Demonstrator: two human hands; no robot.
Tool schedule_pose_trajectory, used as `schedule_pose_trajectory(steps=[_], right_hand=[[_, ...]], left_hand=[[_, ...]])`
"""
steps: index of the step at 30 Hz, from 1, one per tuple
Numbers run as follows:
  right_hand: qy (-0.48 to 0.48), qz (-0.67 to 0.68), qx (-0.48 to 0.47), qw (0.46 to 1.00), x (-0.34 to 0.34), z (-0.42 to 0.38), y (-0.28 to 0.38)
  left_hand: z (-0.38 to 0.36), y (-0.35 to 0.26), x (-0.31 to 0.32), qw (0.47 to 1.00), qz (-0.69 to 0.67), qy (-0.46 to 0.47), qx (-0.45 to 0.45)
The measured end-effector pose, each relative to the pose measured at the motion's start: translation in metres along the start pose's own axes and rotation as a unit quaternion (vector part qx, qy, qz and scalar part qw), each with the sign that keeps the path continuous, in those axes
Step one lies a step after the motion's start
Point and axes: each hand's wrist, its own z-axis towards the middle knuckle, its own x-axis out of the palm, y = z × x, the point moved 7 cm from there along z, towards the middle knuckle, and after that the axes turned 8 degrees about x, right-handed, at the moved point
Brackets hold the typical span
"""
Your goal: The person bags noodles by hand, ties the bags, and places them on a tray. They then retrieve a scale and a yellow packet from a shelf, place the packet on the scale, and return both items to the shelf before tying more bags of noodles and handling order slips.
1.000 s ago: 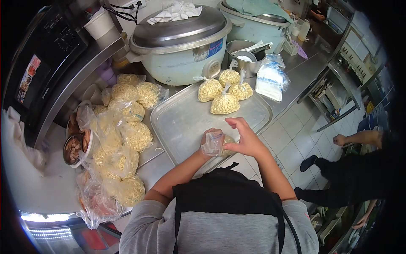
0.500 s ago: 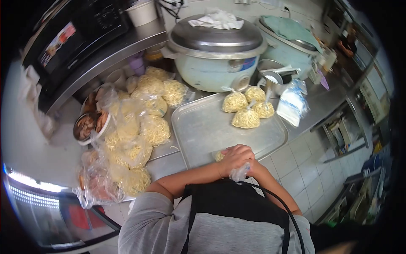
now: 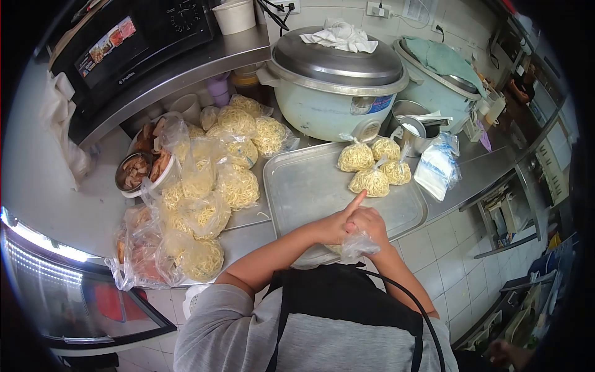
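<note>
Close to my chest, over the tray's near edge, my left hand (image 3: pixel 334 227) and my right hand (image 3: pixel 370 223) are pressed together around a clear plastic bag (image 3: pixel 359 246). Pale yellow noodles show faintly in its lower part, mostly covered by my left hand. My left index finger sticks out straight, while the other fingers are closed at the bag. My right fingers are folded over its gathered neck. Several tied bags of noodles (image 3: pixel 370 181) stand on the metal tray (image 3: pixel 297 198), just beyond my hands.
Larger bags of noodles (image 3: pixel 238 186) crowd the left counter beside a white tub of meat (image 3: pixel 162 175). Behind the tray are two big cookers (image 3: pixel 328 102) and a metal pot (image 3: pixel 412 127). Plastic bags (image 3: pixel 437 164) lie at right. Another person's blurred hand (image 3: pixel 509 354) appears lower right.
My left index finger has stretched out away from the bag, and my hands have turned around its neck. The whole view has shifted slightly. The tied bags on the tray stay in place.
</note>
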Motion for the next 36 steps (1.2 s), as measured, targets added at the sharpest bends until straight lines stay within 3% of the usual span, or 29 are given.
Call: schedule_pose_trajectory(steps=[3, 6, 9, 10, 13, 16, 19, 22, 25, 28, 34, 36], right_hand=[[-0.045, -0.068, -0.037, 0.996, -0.016, 0.011, 0.014], [-0.019, -0.098, -0.049, 0.994, -0.016, 0.014, 0.014], [0.053, -0.087, -0.018, 0.995, -0.016, 0.016, 0.019], [0.068, -0.097, -0.014, 0.993, -0.015, 0.014, 0.018], [0.112, -0.089, 0.044, 0.989, -0.018, 0.013, 0.020], [0.091, 0.024, 0.105, 0.990, -0.019, 0.004, 0.003], [0.083, 0.274, 0.377, 0.881, 0.000, -0.021, -0.035], [0.002, 0.474, 0.495, 0.728, -0.006, -0.037, -0.035], [-0.090, 0.578, 0.501, 0.638, -0.016, -0.042, -0.037], [-0.139, 0.704, 0.436, 0.543, -0.020, -0.040, -0.038], [-0.163, 0.708, 0.418, 0.546, -0.053, -0.034, -0.033], [-0.174, 0.674, 0.379, 0.610, -0.067, -0.036, -0.040]], left_hand=[[0.005, -0.001, 0.011, 0.996, 0.047, 0.070, -0.017], [-0.010, 0.014, 0.032, 0.966, 0.019, 0.208, -0.154], [-0.006, -0.002, 0.037, 0.976, -0.001, 0.185, -0.116], [-0.002, -0.012, 0.041, 0.972, 0.050, 0.201, -0.113], [-0.006, -0.007, 0.038, 0.993, 0.024, 0.117, 0.002], [-0.011, -0.009, 0.031, 0.993, -0.007, 0.022, 0.115], [-0.006, 0.009, 0.046, 0.990, -0.051, 0.055, -0.117], [-0.003, 0.005, 0.057, 0.977, -0.135, 0.096, -0.138], [0.002, -0.012, 0.062, 0.970, -0.154, 0.126, -0.137], [0.001, -0.012, 0.065, 0.968, -0.147, 0.140, -0.151], [0.009, -0.012, 0.076, 0.970, -0.148, 0.118, -0.153], [0.013, -0.012, 0.075, 0.975, -0.118, 0.103, -0.155]])
